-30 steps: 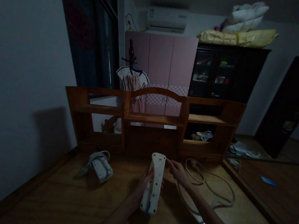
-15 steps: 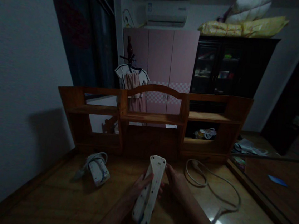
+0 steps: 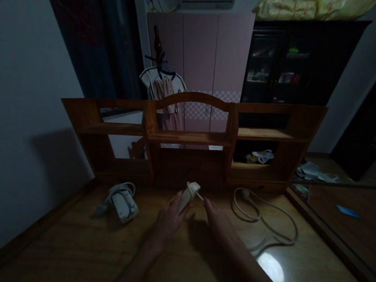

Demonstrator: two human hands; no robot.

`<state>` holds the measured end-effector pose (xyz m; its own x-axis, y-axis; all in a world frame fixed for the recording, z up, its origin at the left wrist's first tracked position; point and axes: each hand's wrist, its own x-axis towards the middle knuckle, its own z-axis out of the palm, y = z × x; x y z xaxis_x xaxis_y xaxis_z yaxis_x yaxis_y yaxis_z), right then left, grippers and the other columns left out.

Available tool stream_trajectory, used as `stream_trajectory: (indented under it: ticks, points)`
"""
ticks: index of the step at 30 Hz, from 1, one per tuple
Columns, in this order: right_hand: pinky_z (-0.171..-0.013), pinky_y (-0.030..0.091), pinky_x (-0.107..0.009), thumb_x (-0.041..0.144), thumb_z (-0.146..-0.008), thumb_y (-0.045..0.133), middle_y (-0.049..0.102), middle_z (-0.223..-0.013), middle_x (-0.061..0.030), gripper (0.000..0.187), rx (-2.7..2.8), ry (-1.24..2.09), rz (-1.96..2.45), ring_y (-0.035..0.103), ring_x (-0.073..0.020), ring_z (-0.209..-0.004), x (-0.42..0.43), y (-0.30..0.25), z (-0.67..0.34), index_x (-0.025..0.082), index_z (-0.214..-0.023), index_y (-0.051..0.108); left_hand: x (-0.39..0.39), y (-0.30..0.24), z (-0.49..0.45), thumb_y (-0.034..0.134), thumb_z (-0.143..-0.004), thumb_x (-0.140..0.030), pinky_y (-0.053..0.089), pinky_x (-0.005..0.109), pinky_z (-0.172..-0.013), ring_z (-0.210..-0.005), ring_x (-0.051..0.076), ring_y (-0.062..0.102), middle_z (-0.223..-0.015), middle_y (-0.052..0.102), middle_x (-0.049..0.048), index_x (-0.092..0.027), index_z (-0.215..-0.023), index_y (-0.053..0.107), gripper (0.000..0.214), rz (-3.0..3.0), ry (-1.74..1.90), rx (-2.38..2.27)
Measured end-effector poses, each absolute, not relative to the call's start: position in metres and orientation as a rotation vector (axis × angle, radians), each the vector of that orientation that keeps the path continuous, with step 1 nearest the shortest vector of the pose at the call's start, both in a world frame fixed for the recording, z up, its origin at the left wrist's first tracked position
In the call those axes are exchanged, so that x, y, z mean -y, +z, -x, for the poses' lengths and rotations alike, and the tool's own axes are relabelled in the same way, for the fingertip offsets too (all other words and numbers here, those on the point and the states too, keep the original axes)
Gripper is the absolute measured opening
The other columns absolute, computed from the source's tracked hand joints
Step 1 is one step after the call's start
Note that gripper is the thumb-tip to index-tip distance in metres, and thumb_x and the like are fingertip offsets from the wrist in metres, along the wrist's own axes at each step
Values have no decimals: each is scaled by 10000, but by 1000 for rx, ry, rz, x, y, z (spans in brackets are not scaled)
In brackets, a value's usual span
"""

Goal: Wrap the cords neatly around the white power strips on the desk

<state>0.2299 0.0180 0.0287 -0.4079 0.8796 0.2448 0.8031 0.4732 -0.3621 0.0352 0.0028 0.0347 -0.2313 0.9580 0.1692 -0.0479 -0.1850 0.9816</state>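
Note:
My left hand (image 3: 170,217) is closed around a white power strip (image 3: 187,197), which is turned so that its narrow end points up and away. A short stretch of pale cord (image 3: 199,196) runs from that end to my right hand (image 3: 214,216), whose fingers pinch it just right of the strip. Farther right on the wooden surface, a long pale cord (image 3: 290,236) lies in loose loops with a plug (image 3: 245,194) near its far side; part of it passes behind my right forearm. To the left rests a second white power strip (image 3: 125,207) with its grey cord (image 3: 122,188) bundled over it.
A wooden shelf unit (image 3: 191,137) stands along the far edge of the wooden surface (image 3: 93,257). A wall (image 3: 15,139) borders the left side, and a raised edge (image 3: 325,247) runs along the right. Beyond are a pink wardrobe (image 3: 198,51) and a dark cabinet (image 3: 305,68).
The power strip has been turned from showing its long screw-dotted underside to a narrower, foreshortened side. My right hand now pinches the cord at its end. The view has tipped downward.

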Motion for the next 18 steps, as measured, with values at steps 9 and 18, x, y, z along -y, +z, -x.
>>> stream_trajectory:
  ticks: [9,18]
  points:
    - [-629,408,-285,70,-864,438,659,-925,-128,302,2577,-36,1606,645,-236,-785,-12,35,-228,145,-1148,511,-16,30,-21,619,-812,-198,439,288,-867,-1069,248,540,-1205,536,59,-335,-1339,438,574,-2039,1132,-1809]
    - [-613,363,-262,186,-927,475,609,-868,-35,87,2513,-301,1175,597,-167,-760,0,42,-231,211,-962,551,-37,17,-13,557,-869,-226,446,278,-775,-963,203,561,-1072,546,55,-353,-1400,314,598,-2622,448,-2184]
